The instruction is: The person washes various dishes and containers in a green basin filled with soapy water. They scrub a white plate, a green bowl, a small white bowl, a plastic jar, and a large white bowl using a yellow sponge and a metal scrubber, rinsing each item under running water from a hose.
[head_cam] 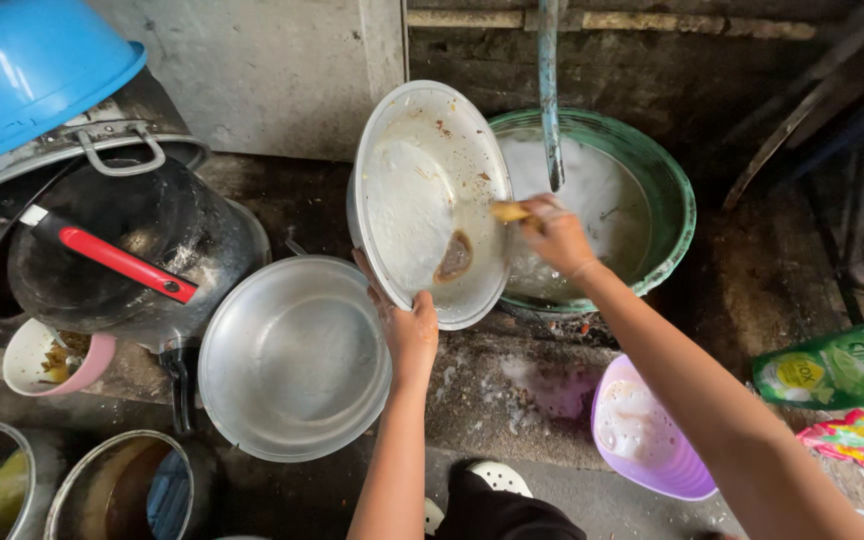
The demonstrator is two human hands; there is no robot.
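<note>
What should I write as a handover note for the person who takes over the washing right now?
Left hand: grips the lower rim of the metal bowl, holding it tilted over the green basin.
Right hand: holds a yellowish scrubber against the bowl's inside.
Done: part of the bowl is soapy.
Left: brown residue sits near the bottom and specks near the rim; no rinse yet.
Nearby: the green basin holds sudsy water, a purple tub of suds sits by the right arm, an empty metal pan lies to the left, and a black pot and a pink bowl with scraps stand further left.

Outdoor dishwashing spot: pots [142, 250], soapy basin [667, 190]
</note>
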